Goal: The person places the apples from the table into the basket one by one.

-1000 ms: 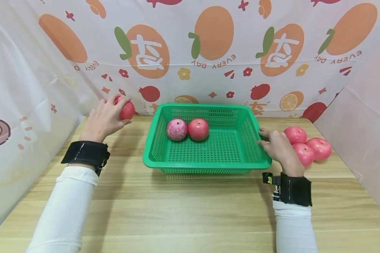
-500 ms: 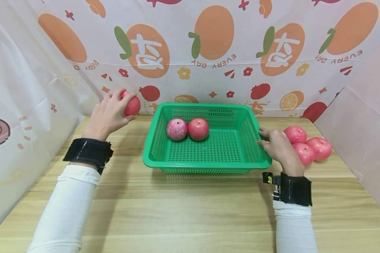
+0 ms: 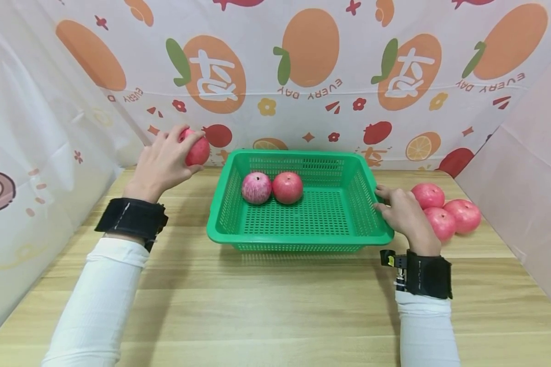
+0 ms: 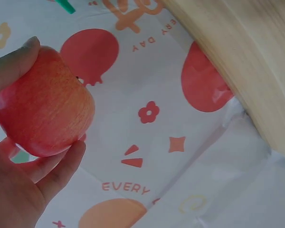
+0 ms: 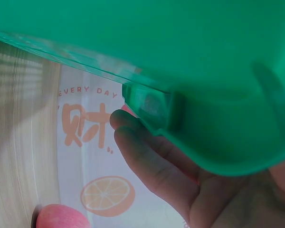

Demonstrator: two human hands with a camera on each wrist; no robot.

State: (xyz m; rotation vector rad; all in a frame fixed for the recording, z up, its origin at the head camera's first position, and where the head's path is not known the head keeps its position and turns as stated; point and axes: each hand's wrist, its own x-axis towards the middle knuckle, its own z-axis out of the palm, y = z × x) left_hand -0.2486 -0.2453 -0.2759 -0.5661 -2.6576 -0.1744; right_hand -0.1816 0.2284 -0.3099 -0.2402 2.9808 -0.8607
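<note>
My left hand (image 3: 160, 165) holds a red apple (image 3: 198, 151) above the table, left of the green basket (image 3: 298, 240). In the left wrist view the thumb lies over one side of that apple (image 4: 47, 104) and the fingers curl round the other. Two more fruits sit side by side in the basket's left half: a purple-pink streaked apple (image 3: 256, 189) and a plain red apple (image 3: 287, 188). My right hand (image 3: 401, 214) grips the basket's right rim. From the right wrist, its fingers (image 5: 156, 171) show beneath the overhanging green rim (image 5: 218, 164); part of the thumb is hidden.
Three red apples (image 3: 462, 216) cluster on the wooden table (image 3: 275, 306), right of the basket and close beside my right hand. A white curtain (image 3: 257, 122) printed with fruit hangs behind the table, and plain light sheets (image 3: 528, 168) flank it.
My left hand has moved right and slightly up with the apple, closer to the basket's left end. The right hand and the basket stay in place.
</note>
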